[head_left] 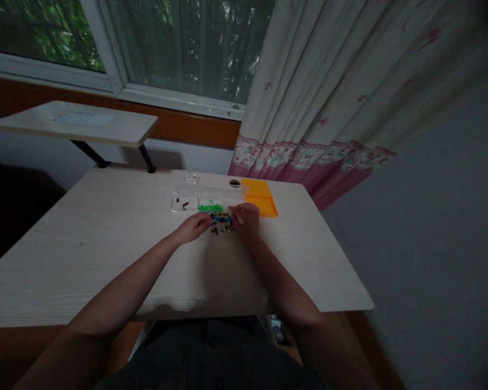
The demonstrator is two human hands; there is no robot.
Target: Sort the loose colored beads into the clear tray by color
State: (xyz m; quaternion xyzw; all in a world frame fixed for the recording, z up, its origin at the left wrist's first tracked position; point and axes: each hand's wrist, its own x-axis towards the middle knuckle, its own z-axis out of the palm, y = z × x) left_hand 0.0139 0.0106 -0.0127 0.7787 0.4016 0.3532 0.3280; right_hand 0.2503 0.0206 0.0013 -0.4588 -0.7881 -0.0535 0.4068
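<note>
A pile of small mixed pieces (222, 219), dark, blue and yellow, lies on the table between my two hands. My left hand (193, 227) is at the pile's left edge, its fingers closed together at the tips; anything in them is too small to make out. On the right side of the pile, my right hand (247, 220) has its fingers bent in a pinch near the clear boxes, and what they hold cannot be seen. Just beyond the pile, a clear box (210, 201) contains bright green pieces (210, 208). A second clear box (173, 205) to its left has a few dark brown pieces (185, 205).
An orange case (260, 198) lies beyond my right hand, near a round hole (235, 183) in the table (117, 238). A raised shelf (77, 122) on black legs stands at the back left. A curtain (301, 108) hangs behind the table's right side.
</note>
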